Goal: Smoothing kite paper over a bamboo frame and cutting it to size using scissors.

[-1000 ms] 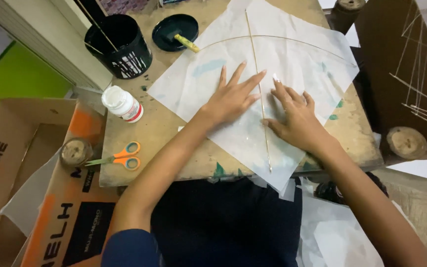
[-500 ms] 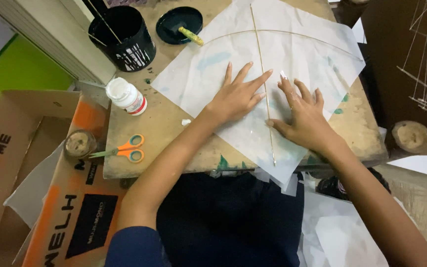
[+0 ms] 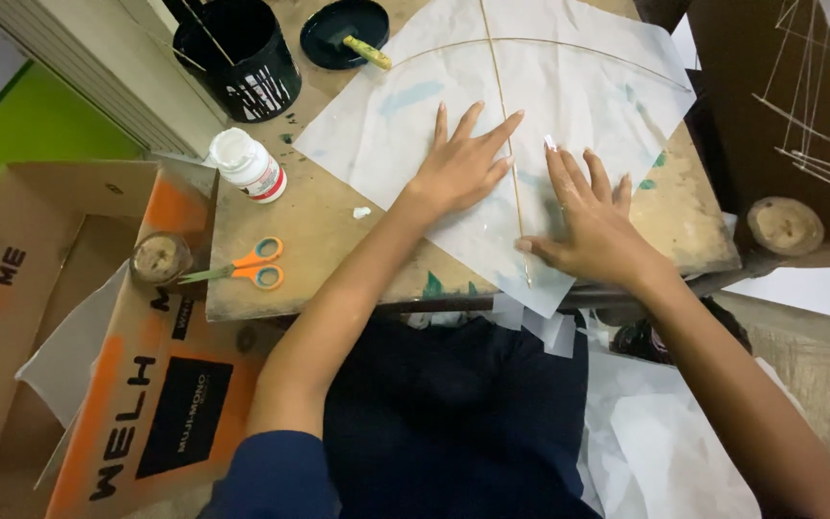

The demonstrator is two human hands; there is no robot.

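Across the worn wooden table (image 3: 338,226) at centre frame we see a white diamond-shaped tissue-paper kite sheet (image 3: 569,86). It looks light, limp and easily torn, so we judge flat palms safer than pinching. Our left hand (image 3: 458,168) and right hand (image 3: 593,221) lie spread, flanking the thin, brittle-looking bamboo spine stick (image 3: 503,115).

The person wears a dark blue top with short sleeves and dark navy clothing over the lap. Both forearms, the left hand (image 3: 458,168) and the right hand (image 3: 593,226) are bare.
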